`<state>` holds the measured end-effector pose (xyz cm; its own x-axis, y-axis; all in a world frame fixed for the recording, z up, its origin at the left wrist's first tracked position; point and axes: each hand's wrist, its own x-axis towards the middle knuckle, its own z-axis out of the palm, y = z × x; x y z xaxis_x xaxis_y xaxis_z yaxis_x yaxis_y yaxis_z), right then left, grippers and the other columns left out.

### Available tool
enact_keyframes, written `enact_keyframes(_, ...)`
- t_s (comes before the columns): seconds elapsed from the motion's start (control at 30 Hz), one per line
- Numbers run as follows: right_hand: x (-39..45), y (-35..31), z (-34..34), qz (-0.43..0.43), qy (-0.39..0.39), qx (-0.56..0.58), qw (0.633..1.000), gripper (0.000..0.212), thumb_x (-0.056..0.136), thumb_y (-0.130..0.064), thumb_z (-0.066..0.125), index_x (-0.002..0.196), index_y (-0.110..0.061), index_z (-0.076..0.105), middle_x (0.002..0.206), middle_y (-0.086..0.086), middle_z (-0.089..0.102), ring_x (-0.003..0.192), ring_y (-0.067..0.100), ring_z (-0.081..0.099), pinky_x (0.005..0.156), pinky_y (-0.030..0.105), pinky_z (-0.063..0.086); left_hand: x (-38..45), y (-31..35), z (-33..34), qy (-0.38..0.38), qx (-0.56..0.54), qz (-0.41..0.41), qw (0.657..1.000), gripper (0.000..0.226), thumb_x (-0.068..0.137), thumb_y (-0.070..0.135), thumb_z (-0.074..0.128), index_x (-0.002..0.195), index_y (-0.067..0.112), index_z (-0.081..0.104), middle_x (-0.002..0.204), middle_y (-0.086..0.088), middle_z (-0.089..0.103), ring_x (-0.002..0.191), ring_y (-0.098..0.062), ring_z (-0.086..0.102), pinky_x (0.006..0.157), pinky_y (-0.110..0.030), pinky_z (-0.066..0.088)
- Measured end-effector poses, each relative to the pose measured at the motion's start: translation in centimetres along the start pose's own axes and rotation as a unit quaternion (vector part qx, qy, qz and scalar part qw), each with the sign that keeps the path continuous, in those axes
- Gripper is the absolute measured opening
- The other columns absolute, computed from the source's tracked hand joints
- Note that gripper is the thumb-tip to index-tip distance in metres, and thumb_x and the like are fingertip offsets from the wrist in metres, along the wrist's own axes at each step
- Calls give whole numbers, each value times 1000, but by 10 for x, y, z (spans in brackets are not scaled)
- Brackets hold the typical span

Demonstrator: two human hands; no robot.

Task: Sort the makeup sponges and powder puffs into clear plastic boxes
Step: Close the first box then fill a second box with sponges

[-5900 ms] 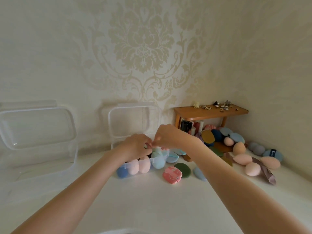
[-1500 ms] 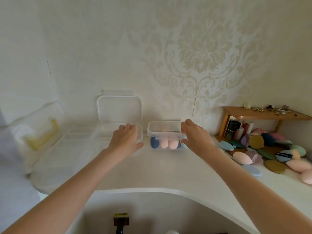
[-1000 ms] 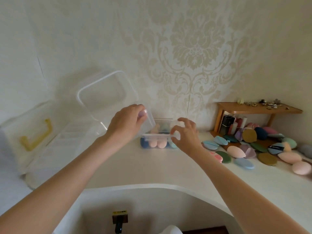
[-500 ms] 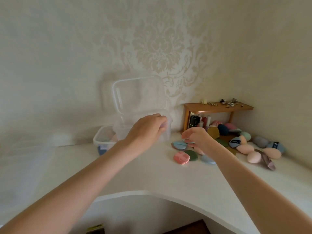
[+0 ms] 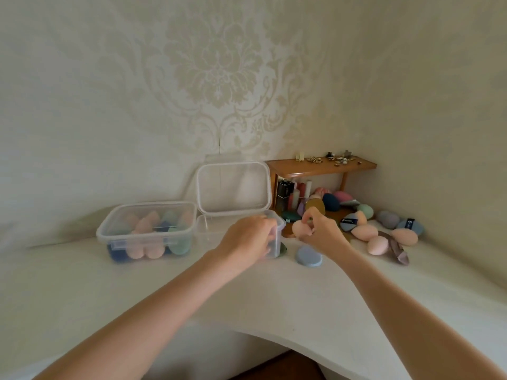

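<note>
Sponges and puffs are partly sorted, I think. One clear box (image 5: 146, 231) on the left has its lid shut and looks full of pink, green and blue sponges. That part looks done.

Right beside it is a second clear box (image 5: 241, 234) with its lid (image 5: 233, 186) standing up against the wall. This one looks empty, so the filling here has not yet begun.

The left hand (image 5: 248, 238) is curled round the near right corner of the empty box and holds it. The right hand (image 5: 319, 233) is just beside the box and pinches a pink sponge (image 5: 300, 229) in its fingertips. My guess is that this sponge goes into the empty box next.

Lots more is left. A round blue puff (image 5: 308, 256) lies on the white table (image 5: 274, 297) just under the right hand. A dark green thing peeks out from behind the box corner. More pink sponges (image 5: 378, 239), and blue, grey and green ones, lie in a pile in the corner by the small wooden shelf (image 5: 321, 167). Some are tucked under the shelf.

So about half the job may be done, but it is hard to count the pile.
</note>
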<state>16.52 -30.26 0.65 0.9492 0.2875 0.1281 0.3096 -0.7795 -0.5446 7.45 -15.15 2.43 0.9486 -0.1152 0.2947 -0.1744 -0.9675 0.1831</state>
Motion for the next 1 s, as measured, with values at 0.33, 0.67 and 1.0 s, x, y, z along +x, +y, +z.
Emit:
enact_keyframes(0.33, 8, -51, -14, -93, 110, 144, 979, 26, 91, -15, 51, 117, -17, 53, 108, 3, 51, 94, 19, 53, 75, 28, 47, -2, -26, -8, 22, 24, -29, 999, 19, 94, 16, 44, 103, 8, 58, 107, -11, 62, 99, -28, 58, 80, -32, 43)
enact_keyframes(0.67, 10, -86, 1, -210, -12, 75, 975, 32, 95, -13, 46, 126, -17, 51, 123, 12, 54, 82, 19, 64, 68, 15, 50, -21, -61, -30, 87, -90, -23, 992, 24, 87, 31, 58, 105, 18, 65, 106, 3, 63, 101, -14, 59, 92, -29, 45)
enact_keyframes(1.0, 16, -77, -18, -146, -133, -125, 972, 30, 93, -13, 44, 121, -15, 55, 111, 2, 59, 75, 11, 56, 66, 15, 44, -12, -83, -27, 46, -143, -181, 972, 29, 88, 18, 56, 117, 22, 59, 131, -7, 43, 125, -29, 42, 104, -32, 34)
